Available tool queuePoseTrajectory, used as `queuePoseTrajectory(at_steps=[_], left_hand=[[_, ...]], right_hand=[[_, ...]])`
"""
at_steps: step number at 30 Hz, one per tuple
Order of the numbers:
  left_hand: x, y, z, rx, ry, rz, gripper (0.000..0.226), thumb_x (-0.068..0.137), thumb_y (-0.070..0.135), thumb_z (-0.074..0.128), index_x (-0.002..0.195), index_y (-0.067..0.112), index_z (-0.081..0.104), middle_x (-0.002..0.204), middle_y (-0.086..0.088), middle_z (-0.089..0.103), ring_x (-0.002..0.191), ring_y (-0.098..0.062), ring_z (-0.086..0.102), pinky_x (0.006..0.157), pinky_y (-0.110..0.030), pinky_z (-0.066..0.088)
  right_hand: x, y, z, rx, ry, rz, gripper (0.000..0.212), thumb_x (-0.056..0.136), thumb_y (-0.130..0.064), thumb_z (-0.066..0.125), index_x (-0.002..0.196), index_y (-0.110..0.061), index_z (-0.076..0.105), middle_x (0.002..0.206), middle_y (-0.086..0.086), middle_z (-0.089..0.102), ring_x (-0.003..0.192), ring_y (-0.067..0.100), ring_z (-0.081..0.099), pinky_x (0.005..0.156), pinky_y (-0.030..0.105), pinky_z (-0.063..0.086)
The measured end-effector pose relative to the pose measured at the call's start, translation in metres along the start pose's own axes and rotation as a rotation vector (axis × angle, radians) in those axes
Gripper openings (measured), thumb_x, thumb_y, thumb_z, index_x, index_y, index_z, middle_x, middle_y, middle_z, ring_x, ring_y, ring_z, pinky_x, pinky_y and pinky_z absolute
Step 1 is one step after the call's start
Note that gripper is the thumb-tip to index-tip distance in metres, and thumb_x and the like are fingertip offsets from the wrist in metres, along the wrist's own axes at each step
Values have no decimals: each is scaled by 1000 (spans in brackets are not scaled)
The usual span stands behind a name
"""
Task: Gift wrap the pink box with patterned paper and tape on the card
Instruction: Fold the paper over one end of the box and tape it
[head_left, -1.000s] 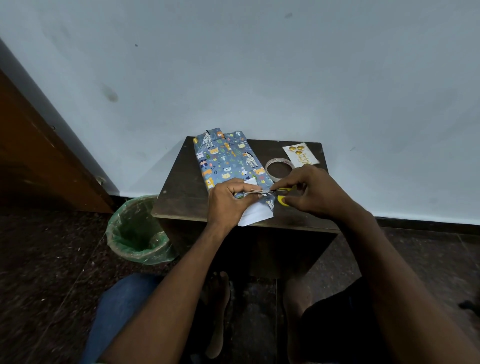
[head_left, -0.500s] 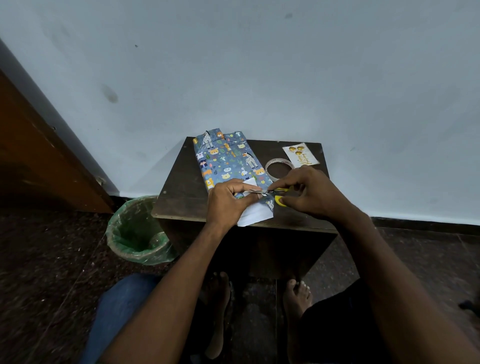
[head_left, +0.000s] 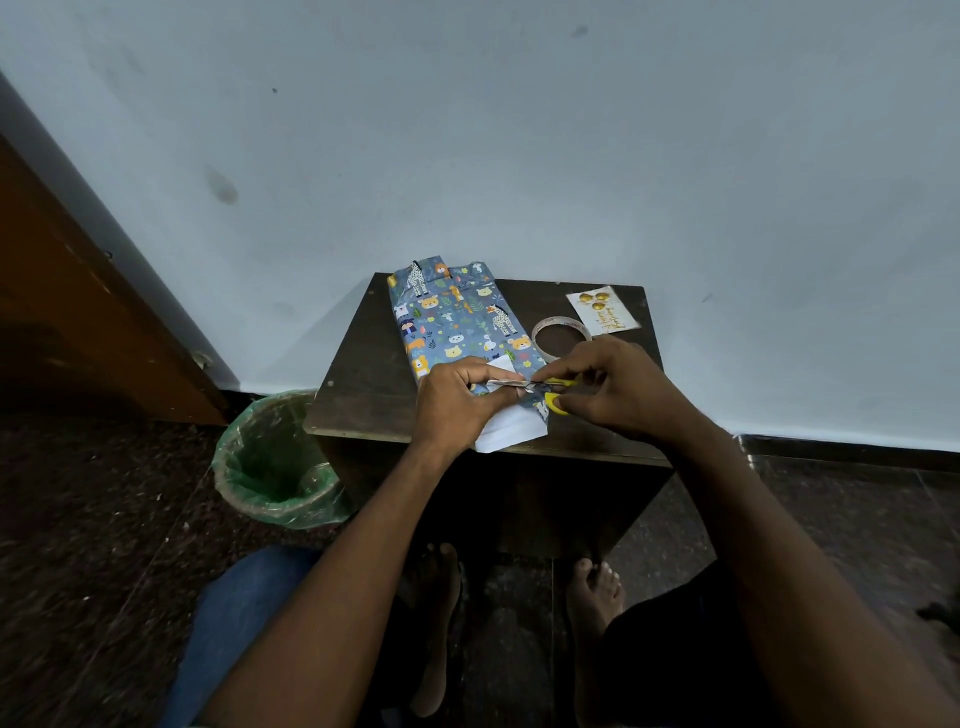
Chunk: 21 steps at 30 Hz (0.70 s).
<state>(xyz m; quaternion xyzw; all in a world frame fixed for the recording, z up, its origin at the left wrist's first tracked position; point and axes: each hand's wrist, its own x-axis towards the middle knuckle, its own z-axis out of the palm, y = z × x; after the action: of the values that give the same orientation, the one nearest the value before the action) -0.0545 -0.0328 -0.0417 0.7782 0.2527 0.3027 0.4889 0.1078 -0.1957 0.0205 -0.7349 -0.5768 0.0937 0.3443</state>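
wrapping paper (head_left: 457, 325): printed paper, blue with cartoon animals, slight sheen; plain white matt underside at the near end
small table (head_left: 358, 374): dark wood, worn, dull finish with scuffs
tape roll (head_left: 561, 332): clear plastic tape, glossy, on a pale ring
card (head_left: 602, 310): cream paper, matt, with shiny gold print
scissors (head_left: 556, 392): yellow plastic handles, smooth; blades look like metal, though small and dim here
bin liner (head_left: 275, 462): thin green plastic film, crinkled, glossy
floor (head_left: 93, 519): dark speckled stone, polished
wall (head_left: 519, 130): painted plaster, matt, smudged

I log: blue animal-print paper (head_left: 457, 322), white underside; yellow-handled scissors (head_left: 556, 395); dark brown table (head_left: 363, 374); green-lined bin (head_left: 275, 462).
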Motion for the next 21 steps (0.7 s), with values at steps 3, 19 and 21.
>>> queuePoseTrajectory(at_steps=[3,19,21], left_hand=[[0,0,0,-6,6,-10,17,82,19,92,98,23,88,89,14,80,87,-9,75,82,-35,60],[0,2,0,14,0,-34,19,80,19,93,98,23,88,92,12,80,90,-9,75,85,-37,61],[0,3,0,13,9,-39,19,80,18,94,98,20,88,93,11,81,90,-8,75,86,-36,62]], right_hand=[[0,-2,1,3,4,-6,43,77,-7,84,109,-34,82,83,-22,70,80,1,58,67,11,38],[1,-3,1,16,-13,-13,42,78,-7,83,110,-34,83,84,-14,73,78,4,58,64,17,39],[2,-6,2,15,-7,-25,42,77,-7,82,109,-34,83,82,-13,72,77,5,58,64,13,37]])
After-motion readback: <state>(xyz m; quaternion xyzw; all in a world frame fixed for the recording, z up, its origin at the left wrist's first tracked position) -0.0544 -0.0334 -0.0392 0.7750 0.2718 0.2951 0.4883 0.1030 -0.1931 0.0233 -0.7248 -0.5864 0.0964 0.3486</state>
